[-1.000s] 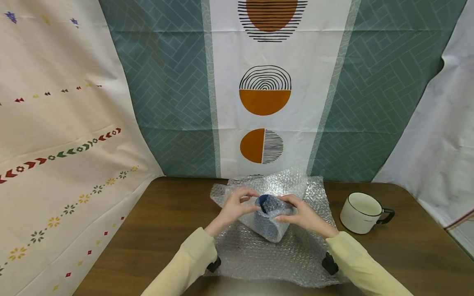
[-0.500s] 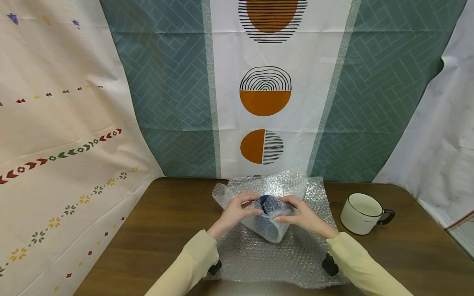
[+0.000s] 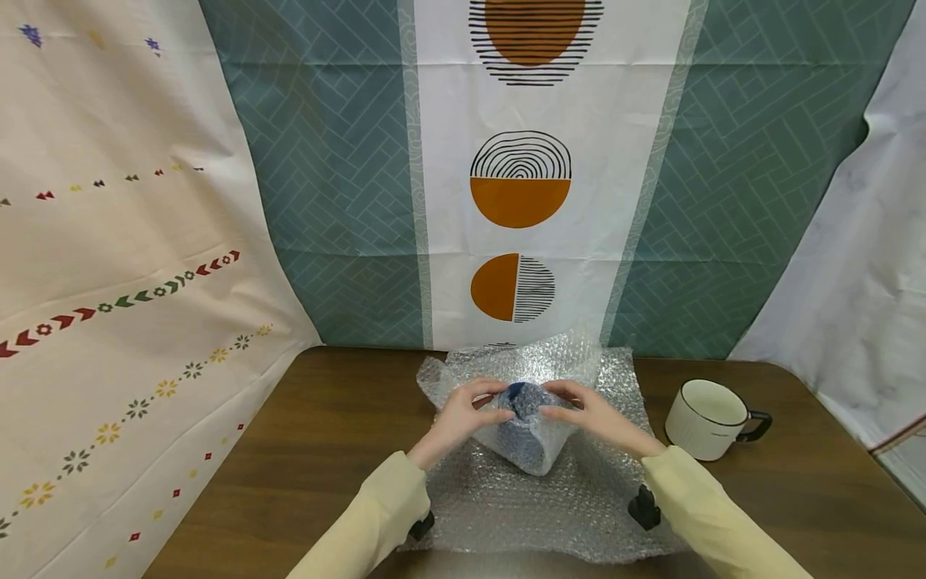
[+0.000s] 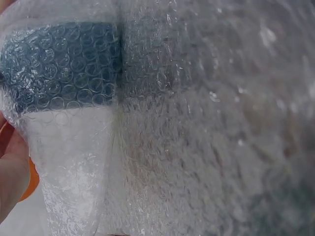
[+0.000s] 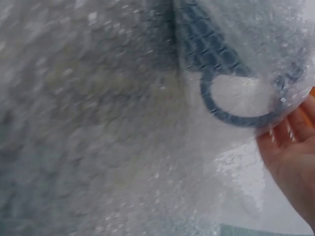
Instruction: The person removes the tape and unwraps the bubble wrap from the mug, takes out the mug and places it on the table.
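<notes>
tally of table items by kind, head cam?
Mugs: 2 (blue mug wrapped and gripped by the left hand and right hand; white mug standing bare)
Bubble wrap sheet: 1
Total: 3

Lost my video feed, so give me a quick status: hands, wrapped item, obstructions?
Left hand and right hand both grip the bubble-wrapped blue mug. It's held above the bubble wrap sheet. White mug sits apart, right.

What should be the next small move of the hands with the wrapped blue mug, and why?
Probably tuck the loose wrap into the mouth. Both hands, left hand and right hand, pinch the bubble wrap at the top of the blue mug, whose dark opening is not yet covered.
</notes>
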Motion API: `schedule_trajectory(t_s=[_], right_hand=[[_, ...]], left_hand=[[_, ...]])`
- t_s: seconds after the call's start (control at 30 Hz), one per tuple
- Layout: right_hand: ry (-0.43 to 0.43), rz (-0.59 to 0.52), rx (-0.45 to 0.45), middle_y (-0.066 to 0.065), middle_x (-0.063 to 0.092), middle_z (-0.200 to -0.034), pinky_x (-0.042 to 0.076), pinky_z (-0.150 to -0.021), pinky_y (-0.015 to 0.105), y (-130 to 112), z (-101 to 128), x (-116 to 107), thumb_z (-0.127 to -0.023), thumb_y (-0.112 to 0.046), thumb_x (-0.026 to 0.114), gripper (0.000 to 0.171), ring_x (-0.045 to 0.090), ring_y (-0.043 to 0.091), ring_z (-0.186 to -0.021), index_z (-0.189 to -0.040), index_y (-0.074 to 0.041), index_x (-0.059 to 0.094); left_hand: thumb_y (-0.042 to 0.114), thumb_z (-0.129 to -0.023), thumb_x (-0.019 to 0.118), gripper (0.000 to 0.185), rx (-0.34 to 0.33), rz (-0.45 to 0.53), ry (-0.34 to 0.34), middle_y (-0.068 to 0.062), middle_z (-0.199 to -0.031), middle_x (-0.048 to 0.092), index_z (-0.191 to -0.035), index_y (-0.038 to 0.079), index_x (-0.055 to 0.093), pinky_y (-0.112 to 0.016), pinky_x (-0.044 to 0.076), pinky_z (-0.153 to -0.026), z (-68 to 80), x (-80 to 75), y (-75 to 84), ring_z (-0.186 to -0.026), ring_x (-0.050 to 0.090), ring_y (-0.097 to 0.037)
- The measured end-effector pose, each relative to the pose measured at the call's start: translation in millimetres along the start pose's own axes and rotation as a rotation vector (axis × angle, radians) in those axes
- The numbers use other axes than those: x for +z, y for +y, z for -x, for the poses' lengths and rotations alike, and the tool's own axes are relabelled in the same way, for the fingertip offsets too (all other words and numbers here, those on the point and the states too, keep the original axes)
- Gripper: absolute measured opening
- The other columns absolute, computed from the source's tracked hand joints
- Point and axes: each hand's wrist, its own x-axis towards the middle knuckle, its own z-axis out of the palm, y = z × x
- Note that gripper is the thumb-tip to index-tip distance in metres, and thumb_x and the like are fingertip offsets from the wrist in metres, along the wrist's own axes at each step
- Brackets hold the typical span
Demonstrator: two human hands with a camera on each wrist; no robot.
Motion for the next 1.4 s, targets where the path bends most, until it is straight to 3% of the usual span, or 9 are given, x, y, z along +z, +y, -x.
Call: schedule_trajectory(t_s=[0.13,0.3,0.5,0.73,0.87,1.0,1.17,1.27,1.4], right_hand=[[0.018,0.019,0.02,0.011,0.043,-0.128,0.041,-0.084,0.044,-4,-6,0,-0.089,-0.037,0.057,0.055,0.044,0.03,-0.11,-0.133,-0.008,0.042],[0.015,0.052,-0.006,0.007,0.046,-0.126,0.046,-0.074,0.037,-3,-11,1,-0.089,-0.034,0.057,0.051,0.049,0.025,-0.1,-0.133,-0.011,0.044],[0.044,0.051,-0.038,0.01,0.051,-0.121,0.048,-0.07,0.035,-2,-12,2,-0.09,-0.027,0.057,0.044,0.051,0.027,-0.096,-0.128,-0.006,0.05],[0.187,0.094,-0.076,0.008,0.06,-0.104,0.048,-0.069,0.034,-3,-9,-1,-0.087,-0.021,0.063,0.034,0.054,0.025,-0.088,-0.115,-0.002,0.058],[0.22,0.09,-0.109,0.008,0.06,-0.094,0.047,-0.072,0.036,-14,-1,-8,-0.087,-0.012,0.062,0.023,0.054,0.024,-0.084,-0.105,0.0,0.058],[0.209,0.069,-0.147,0.008,0.057,-0.088,0.046,-0.068,0.036,-14,7,-17,-0.088,-0.003,0.058,0.013,0.052,0.023,-0.079,-0.1,0.001,0.055],[0.193,0.105,-0.143,0.007,0.055,-0.094,0.044,-0.066,0.034,4,12,-26,-0.086,0.001,0.054,0.02,0.047,0.021,-0.078,-0.105,-0.004,0.057],[0.166,0.097,-0.156,0.012,0.054,-0.098,0.044,-0.068,0.037,-5,21,-29,-0.087,0.003,0.052,0.016,0.047,0.022,-0.081,-0.099,-0.002,0.061],[0.144,0.093,-0.246,0.015,0.055,-0.1,0.045,-0.07,0.036,-8,29,-35,-0.092,-0.001,0.05,0.016,0.051,0.022,-0.088,-0.085,-0.003,0.066]], left_hand=[[0.003,-0.082,0.066,0.042,-0.003,0.006,0.013,-0.024,-0.121,0.046,-0.119,-0.012,0.052,-0.039,0.033,-0.096,-0.1,0.9,-0.5,-0.114,0.042,-0.036],[0.003,-0.081,0.067,0.043,-0.013,-0.002,0.017,-0.022,-0.121,0.047,-0.119,-0.011,0.052,-0.039,0.033,-0.096,0.0,2.5,-0.1,-0.114,0.042,-0.034],[0.002,-0.081,0.067,0.041,-0.013,-0.006,0.023,-0.023,-0.12,0.048,-0.118,-0.011,0.053,-0.041,0.034,-0.095,-0.8,4.3,-0.3,-0.113,0.043,-0.035],[0.001,-0.081,0.067,0.041,-0.012,0.0,0.032,-0.024,-0.119,0.048,-0.117,-0.011,0.054,-0.041,0.035,-0.095,-1.5,5.8,1.9,-0.113,0.043,-0.036],[0.0,-0.08,0.068,0.041,-0.021,0.006,0.043,-0.024,-0.12,0.048,-0.116,-0.012,0.054,-0.041,0.035,-0.095,-1.2,5.6,4.1,-0.113,0.043,-0.035],[0.0,-0.079,0.068,0.041,-0.029,0.006,0.047,-0.024,-0.12,0.047,-0.116,-0.012,0.054,-0.04,0.035,-0.095,-1.9,4.7,2.2,-0.113,0.043,-0.036],[0.003,-0.079,0.069,0.042,-0.03,0.005,0.054,-0.019,-0.121,0.048,-0.117,-0.008,0.055,-0.035,0.036,-0.094,-6.0,3.3,-19.0,-0.114,0.043,-0.033],[0.007,-0.079,0.071,0.043,-0.038,-0.012,0.064,-0.014,-0.121,0.049,-0.118,-0.004,0.057,-0.029,0.036,-0.093,-7.2,3.1,-27.5,-0.114,0.044,-0.029],[0.009,-0.079,0.071,0.043,-0.042,-0.02,0.065,-0.011,-0.121,0.05,-0.118,-0.002,0.058,-0.026,0.037,-0.092,-8.1,3.4,-28.7,-0.113,0.045,-0.026]])
